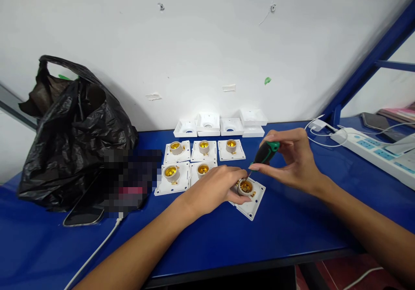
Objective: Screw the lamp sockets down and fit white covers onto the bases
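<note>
My right hand (292, 160) grips a green and black screwdriver (266, 152), slanting down with its tip at a round lamp socket (245, 187). That socket has a brass-coloured inside and sits on a white square plate (252, 210), turned at an angle on the blue table. Fingers of my left hand (218, 187) wrap around the socket and hold it by its side. The exact spot under the screwdriver tip is partly hidden by my left fingers. Left of it, several similar plates with sockets (171, 173) lie in two rows.
White square covers (231, 126) line the wall at the back of the blue table (207, 246). A black plastic bag (74, 138) stands at the left, beside a phone (84, 214) and a white cable (94, 253). A power strip (381, 151) lies at the right.
</note>
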Demonstrator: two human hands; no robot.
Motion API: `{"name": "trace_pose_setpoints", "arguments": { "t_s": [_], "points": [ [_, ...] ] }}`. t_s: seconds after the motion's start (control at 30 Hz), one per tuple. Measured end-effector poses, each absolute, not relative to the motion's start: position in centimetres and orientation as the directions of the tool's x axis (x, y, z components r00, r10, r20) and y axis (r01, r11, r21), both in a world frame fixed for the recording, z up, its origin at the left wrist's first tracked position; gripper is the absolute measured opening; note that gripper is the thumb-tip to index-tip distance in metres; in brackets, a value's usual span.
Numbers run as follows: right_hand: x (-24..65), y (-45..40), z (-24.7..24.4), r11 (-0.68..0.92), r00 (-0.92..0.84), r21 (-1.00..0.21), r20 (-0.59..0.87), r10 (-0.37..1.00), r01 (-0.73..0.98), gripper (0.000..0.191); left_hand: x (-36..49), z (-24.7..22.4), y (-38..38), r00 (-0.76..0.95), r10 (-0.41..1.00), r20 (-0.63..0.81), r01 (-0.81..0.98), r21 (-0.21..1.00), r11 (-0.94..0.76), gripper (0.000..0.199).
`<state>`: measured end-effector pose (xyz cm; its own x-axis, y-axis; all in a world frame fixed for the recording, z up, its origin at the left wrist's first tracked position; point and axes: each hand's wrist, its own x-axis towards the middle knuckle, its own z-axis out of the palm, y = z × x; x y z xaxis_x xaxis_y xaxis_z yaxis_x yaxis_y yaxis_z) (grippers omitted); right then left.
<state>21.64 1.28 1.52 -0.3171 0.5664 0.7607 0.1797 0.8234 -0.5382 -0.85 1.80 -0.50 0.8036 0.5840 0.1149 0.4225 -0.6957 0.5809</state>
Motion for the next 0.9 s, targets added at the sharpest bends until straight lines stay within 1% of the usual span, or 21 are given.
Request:
{"name": "trace_pose_setpoints", "arguments": {
  "t_s": [0.1, 0.17, 0.37, 0.63, 0.73, 0.8, 0.9],
  "points": [
    [21.72, 1.40, 1.80, 0.814, -0.220, -0.536, 0.786, 0.578, 0.223, 0.060, -0.83, -0.53, 1.81, 0.798, 0.592, 0.108, 0.444, 0.560, -0.700, 0.027],
    [21.78, 1.39, 1.96, 0.816, -0.186, -0.522, 0.801, 0.570, 0.249, 0.060, -0.80, -0.62, 1.83, 0.801, 0.590, 0.100, 0.447, 0.557, -0.700, 0.027],
    [21.78, 1.09, 1.84, 0.832, -0.249, -0.474, 0.802, 0.543, 0.288, 0.059, -0.76, -0.88, 1.87, 0.806, 0.581, 0.113, 0.427, 0.569, -0.703, 0.025],
    [21.66, 1.32, 1.36, 0.829, -0.240, -0.485, 0.800, 0.549, 0.278, 0.063, -0.73, -0.70, 1.81, 0.804, 0.584, 0.112, 0.424, 0.582, -0.694, 0.024],
    [21.61, 1.25, 1.21, 0.828, -0.204, -0.447, 0.824, 0.528, 0.337, 0.065, -0.74, -0.69, 1.79, 0.801, 0.588, 0.113, 0.425, 0.583, -0.692, 0.024],
    [21.58, 1.11, 1.21, 0.837, -0.171, -0.395, 0.859, 0.483, 0.379, 0.064, -0.71, -0.57, 1.80, 0.804, 0.586, 0.104, 0.424, 0.591, -0.687, 0.024],
    [21.60, 0.89, 1.36, 0.825, -0.165, -0.348, 0.873, 0.458, 0.445, 0.064, -0.64, -0.23, 1.81, 0.809, 0.581, 0.083, 0.422, 0.607, -0.674, 0.023]
  ]
}}
